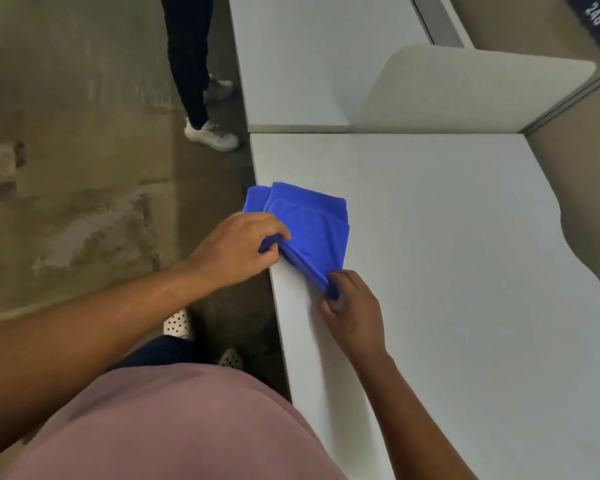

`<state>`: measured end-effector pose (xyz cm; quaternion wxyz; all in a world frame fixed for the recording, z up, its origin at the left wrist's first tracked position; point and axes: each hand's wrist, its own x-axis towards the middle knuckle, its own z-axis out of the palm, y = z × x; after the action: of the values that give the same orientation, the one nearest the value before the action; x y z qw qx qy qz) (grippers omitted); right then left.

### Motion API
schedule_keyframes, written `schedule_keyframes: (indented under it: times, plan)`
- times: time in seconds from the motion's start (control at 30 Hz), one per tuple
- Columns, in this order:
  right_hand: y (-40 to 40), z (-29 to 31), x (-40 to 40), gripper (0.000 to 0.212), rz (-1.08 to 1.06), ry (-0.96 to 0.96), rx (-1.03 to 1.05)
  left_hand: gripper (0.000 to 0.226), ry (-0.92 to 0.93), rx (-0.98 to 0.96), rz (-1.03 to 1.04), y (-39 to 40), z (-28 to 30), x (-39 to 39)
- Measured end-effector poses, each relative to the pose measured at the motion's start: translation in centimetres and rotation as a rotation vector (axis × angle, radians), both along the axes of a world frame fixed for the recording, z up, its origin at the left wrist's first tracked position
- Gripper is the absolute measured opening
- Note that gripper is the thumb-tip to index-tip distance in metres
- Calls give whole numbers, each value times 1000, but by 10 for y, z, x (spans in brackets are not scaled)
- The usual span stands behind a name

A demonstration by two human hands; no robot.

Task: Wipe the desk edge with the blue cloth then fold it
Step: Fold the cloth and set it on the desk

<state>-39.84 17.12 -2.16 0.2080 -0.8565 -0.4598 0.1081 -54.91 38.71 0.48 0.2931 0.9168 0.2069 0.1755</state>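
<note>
The blue cloth (305,223) lies in folded layers on the white desk (447,254), right at its left edge (274,282), one corner hanging slightly past it. My left hand (236,247) pinches the cloth's near left corner at the desk edge. My right hand (352,310) grips the cloth's near right corner on the desk top. Between the two hands the near side of the cloth is drawn into a taut fold line.
Another person's legs and white shoes (212,133) stand on the worn floor to the left of the desks. A second white desk (309,64) adjoins at the back. A white divider panel (465,88) and beige partitions (582,202) bound the desk at the right.
</note>
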Motion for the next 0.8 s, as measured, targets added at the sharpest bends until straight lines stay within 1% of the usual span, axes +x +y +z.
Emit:
schedule_keyframes:
  times: [0.07, 0.17, 0.27, 0.43, 0.5, 0.53, 0.6, 0.7, 0.8]
  plan:
    - [1, 8, -1, 26, -134, 95, 123, 24, 10, -118, 21, 9, 18, 8]
    - [4, 29, 5, 26, -281, 238, 249, 25, 57, -271, 4, 31, 48, 25]
    - [10, 62, 16, 27, -308, 370, 329, 27, 118, -354, -61, 60, 78, 47]
    - [18, 115, 49, 19, -312, 546, 423, 28, 177, -674, -296, 114, 116, 90]
    - [25, 123, 67, 18, -360, 580, 456, 32, 232, -747, -390, 134, 121, 117]
    - [30, 122, 76, 17, -386, 584, 449, 32, 276, -750, -417, 143, 119, 132]
    - [41, 112, 95, 16, -448, 589, 387, 25, 352, -731, -426, 156, 106, 165]
    - [60, 86, 116, 14, -514, 560, 244, 16, 446, -592, -410, 159, 71, 198]
    - [71, 67, 128, 17, -542, 513, 195, 16, 418, -469, -351, 154, 43, 203]
